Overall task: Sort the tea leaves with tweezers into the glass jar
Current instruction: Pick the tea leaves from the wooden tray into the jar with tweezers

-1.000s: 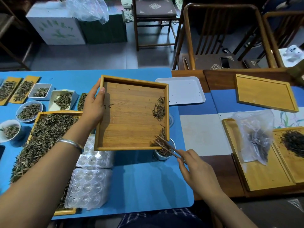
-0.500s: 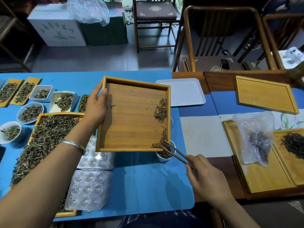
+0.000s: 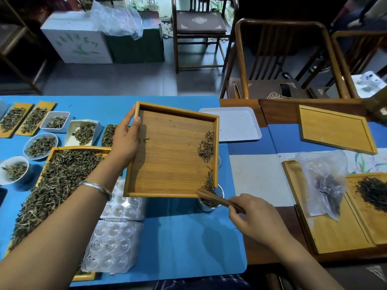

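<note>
Your left hand [image 3: 123, 141] gripped the tray's [image 3: 167, 185] left edge, tilting it above the blue surface [image 3: 188, 237] so the leaves [image 3: 206, 146] gathered at its right wall over the jar [image 3: 207, 203], while your right hand [image 3: 256, 221] pinched the tweezers [image 3: 217, 198] at the tray's lower corner.

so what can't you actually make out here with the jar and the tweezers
- Glass jar, head view: mostly hidden under the wooden tray; fill level unclear.
- Tweezers: tips motion-blurred; any leaf pinched can't be told.
- Right hand: its fingertips are hidden behind the hand.
</note>
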The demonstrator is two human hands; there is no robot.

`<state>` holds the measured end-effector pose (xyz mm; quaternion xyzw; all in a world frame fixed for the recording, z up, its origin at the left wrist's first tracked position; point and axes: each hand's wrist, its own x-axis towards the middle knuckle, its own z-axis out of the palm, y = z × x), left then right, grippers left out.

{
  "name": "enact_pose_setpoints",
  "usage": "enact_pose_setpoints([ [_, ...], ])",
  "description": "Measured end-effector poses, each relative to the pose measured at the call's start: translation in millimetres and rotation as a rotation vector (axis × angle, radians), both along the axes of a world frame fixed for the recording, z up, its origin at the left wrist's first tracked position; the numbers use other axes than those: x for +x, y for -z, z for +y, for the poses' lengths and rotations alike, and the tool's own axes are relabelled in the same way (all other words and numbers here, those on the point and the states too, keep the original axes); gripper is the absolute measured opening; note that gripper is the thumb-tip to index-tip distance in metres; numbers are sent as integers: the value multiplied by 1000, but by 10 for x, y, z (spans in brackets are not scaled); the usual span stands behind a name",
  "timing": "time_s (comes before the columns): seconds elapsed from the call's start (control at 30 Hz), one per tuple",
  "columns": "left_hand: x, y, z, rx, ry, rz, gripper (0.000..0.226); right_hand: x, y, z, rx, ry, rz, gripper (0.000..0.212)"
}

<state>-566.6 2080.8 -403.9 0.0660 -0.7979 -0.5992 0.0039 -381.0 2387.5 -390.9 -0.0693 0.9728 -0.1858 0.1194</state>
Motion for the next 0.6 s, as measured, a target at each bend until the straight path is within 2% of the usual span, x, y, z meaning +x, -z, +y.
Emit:
enact_pose_setpoints([
  [0.2, 0, 19, -5, 8, 0, 19, 46, 2, -104, 272, 153, 6, -99, 23],
  [0.47, 5, 49, -33, 13, -11, 13, 46, 125, -169, 133, 26, 76, 40, 19],
  [0.6, 12, 49, -24, 21, -12, 17, 46, 19, -148, -100, -12, 163, 110, 28],
])
